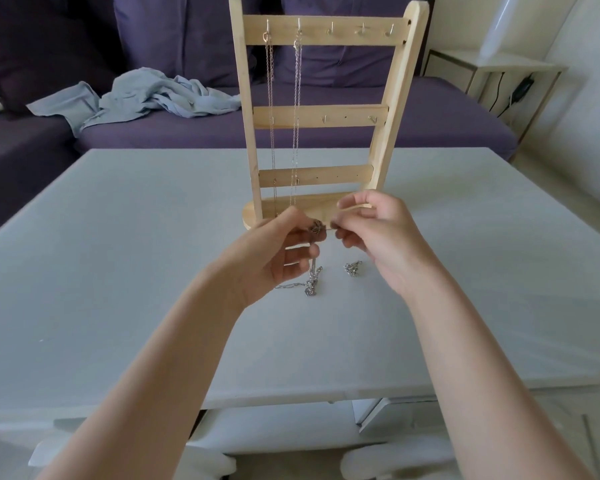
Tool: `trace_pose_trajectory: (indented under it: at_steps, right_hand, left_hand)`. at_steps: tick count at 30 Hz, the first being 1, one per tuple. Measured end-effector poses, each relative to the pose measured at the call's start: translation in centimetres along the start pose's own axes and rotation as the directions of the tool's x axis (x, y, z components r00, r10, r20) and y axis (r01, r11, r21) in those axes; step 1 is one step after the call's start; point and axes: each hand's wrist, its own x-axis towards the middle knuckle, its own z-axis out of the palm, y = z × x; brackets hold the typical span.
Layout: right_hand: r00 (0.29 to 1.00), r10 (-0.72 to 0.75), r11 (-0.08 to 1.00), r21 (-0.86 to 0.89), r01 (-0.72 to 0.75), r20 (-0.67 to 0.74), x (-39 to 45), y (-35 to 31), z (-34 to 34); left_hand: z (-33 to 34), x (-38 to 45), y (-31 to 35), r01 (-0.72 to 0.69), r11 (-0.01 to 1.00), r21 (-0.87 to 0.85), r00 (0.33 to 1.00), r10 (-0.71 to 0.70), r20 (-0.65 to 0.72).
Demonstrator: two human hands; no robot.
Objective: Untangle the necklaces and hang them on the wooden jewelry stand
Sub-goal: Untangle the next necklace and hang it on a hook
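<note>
Head view, left to right: a grey cloth (pixel 146 95) lies crumpled on the purple sofa (pixel 291 129) behind the white table (pixel 118 237); the wooden stand (pixel 321 109) is upright at the table's middle, its base near the hands; two chains (pixel 284 109) hang from the first two hooks of the top bar, side by side, reaching down to the base, and the other three top hooks are bare; the left hand (pixel 274 258) is raised in front of the base, thumb and fingertips pinched on a knotted necklace (pixel 315 227), whose chain drops from the pinch to a loose heap on the table just below; the right hand (pixel 374 237) meets it from the other side, thumb and forefinger closed on the same knot, the remaining fingers curled; the two pinches are almost touching; a second tangle (pixel 352 269) lies on the table under the right hand, just apart from the heap; a small side table (pixel 520 67) stands at the far right.
</note>
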Motion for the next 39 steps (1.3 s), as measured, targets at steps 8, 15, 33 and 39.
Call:
trace_pose_trajectory:
  at_steps: [8,15,33,39]
  right_hand:
    - [0.985,-0.073,0.982,-0.162,0.098,0.154,-0.6,0.0,-0.2]
    - [0.982,-0.004,0.991,-0.130,0.029,0.188,-0.6,-0.4,-0.5]
    - [0.947,0.132,0.990,0.001,-0.138,0.292,-0.4,-0.2,-0.2]
    - [0.947,0.150,0.872,-0.489,0.008,0.283,-0.3,0.6,0.0]
  left_hand:
    - [-0.2,0.3,-0.3,-0.048,0.991,0.123,0.997,0.056,-0.061]
    - [-0.2,0.1,-0.2,-0.052,0.989,0.136,0.998,0.056,-0.030]
    - [0.4,0.7,-0.5,0.002,0.998,0.062,1.000,0.000,-0.025]
    - [0.7,0.6,-1.2,0.041,0.977,0.208,0.999,-0.033,-0.042]
